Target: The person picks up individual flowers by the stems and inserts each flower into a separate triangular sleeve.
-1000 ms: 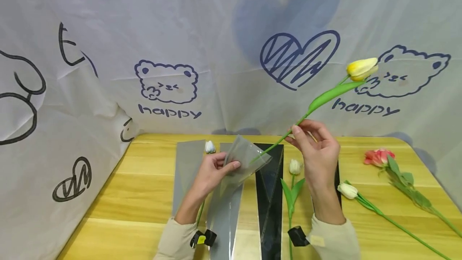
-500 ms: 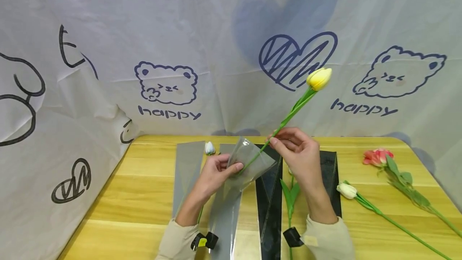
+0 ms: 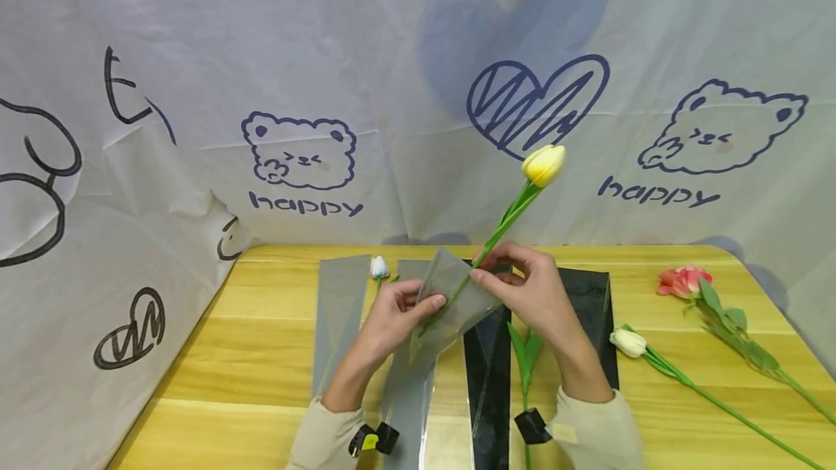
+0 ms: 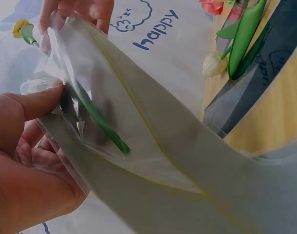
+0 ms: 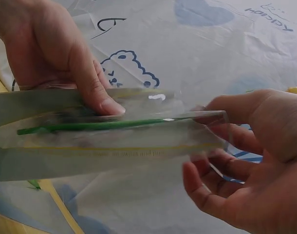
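A yellow tulip [image 3: 544, 165] leans up and to the right in the head view, its lower stem inside a clear-fronted grey flower sleeve [image 3: 451, 289]. My left hand [image 3: 395, 318] pinches the sleeve near its mouth, thumb in front. At the sleeve's opening, my right hand [image 3: 535, 285] holds the tulip's stem between thumb and fingers. Through the clear film in the left wrist view, the cut end of the green stem [image 4: 109, 129] shows well above the sleeve's point. The right wrist view also shows the stem [image 5: 90, 126] lying along the inside.
On the wooden table [image 3: 248, 339] lie another grey sleeve [image 3: 336, 296] and black sleeves [image 3: 490, 390]. A blue-white tulip [image 3: 379, 268] lies at left, a white tulip [image 3: 628, 343] and a pink flower [image 3: 684, 281] at right. A printed cloth [image 3: 418, 187] hangs behind.
The right hand has moved left and slightly down with the yellow tulip, sliding its stem deeper into the sleeve. The tulip stands steeper now. The left hand has barely moved.
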Tool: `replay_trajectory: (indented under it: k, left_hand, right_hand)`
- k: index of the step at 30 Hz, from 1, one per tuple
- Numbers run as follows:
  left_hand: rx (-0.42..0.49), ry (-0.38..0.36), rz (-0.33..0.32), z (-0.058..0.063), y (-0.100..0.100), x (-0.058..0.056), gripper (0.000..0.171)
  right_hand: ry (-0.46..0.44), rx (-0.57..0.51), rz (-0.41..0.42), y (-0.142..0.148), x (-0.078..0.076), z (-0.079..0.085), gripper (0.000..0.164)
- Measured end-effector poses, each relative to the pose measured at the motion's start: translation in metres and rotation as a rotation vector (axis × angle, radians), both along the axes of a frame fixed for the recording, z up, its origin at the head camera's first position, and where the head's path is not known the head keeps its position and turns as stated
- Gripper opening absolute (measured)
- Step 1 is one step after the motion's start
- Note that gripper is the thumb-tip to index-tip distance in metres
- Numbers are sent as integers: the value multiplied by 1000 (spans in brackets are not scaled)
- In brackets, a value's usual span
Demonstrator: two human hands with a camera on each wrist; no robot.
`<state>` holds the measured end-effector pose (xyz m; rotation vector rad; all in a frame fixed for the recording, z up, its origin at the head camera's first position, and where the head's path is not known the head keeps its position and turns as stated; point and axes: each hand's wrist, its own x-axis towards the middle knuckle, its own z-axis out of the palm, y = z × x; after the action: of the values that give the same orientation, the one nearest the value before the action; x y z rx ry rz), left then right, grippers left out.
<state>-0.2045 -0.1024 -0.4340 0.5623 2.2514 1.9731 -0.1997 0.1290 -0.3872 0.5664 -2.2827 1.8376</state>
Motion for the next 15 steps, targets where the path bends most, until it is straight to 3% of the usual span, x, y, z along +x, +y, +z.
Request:
replay_trajectory:
  k: [5,15]
  left_hand:
    - [6,8,-12,2,0,1,18]
    - [18,0,-2,4,3,3,18]
  right_hand:
    - [-37,3,56,3,-1,-1,15]
    - [-81,48,88,3,-3,-4,19]
